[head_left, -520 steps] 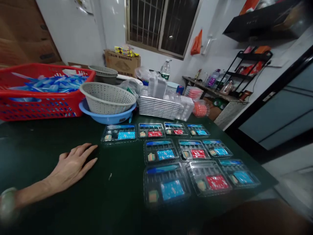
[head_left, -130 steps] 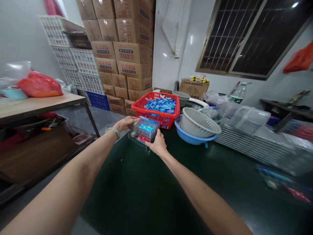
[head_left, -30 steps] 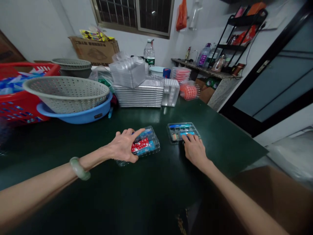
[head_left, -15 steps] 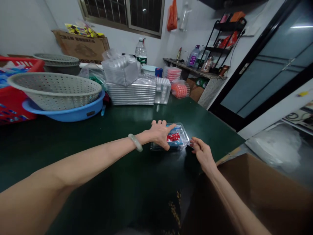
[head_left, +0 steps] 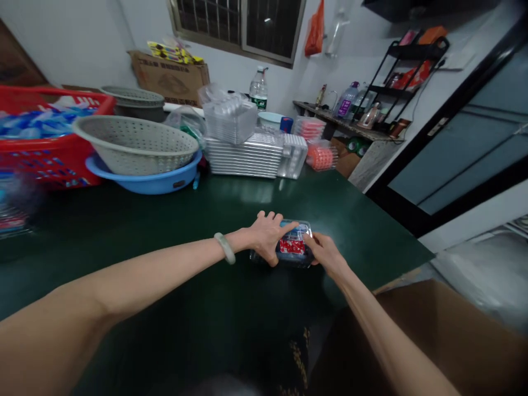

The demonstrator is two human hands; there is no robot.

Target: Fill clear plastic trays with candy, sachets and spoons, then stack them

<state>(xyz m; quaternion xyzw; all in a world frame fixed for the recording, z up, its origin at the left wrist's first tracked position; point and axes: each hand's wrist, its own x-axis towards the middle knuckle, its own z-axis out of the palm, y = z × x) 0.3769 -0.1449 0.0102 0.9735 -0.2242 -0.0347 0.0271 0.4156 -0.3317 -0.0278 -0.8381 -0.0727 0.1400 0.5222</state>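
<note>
A: Hands?
B: Both on the clear pack (head_left: 293,257). Left hand (head_left: 267,237) grips across it, fingers spread, thumb at near edge. Right hand (head_left: 325,251) pinches its right end.
A: Pack location?
B: Mid-worktop (head_left: 231,209), red patterned piece (head_left: 292,246) showing inside. Layer count: can't tell.
A: Surroundings?
B: Far side: stacked clear trays (head_left: 245,157). Left of those, grey strainer (head_left: 138,144) in blue basin (head_left: 152,183). Far left, red basket (head_left: 61,159), blue items inside. Near right, open cardboard box (head_left: 437,324).
</note>
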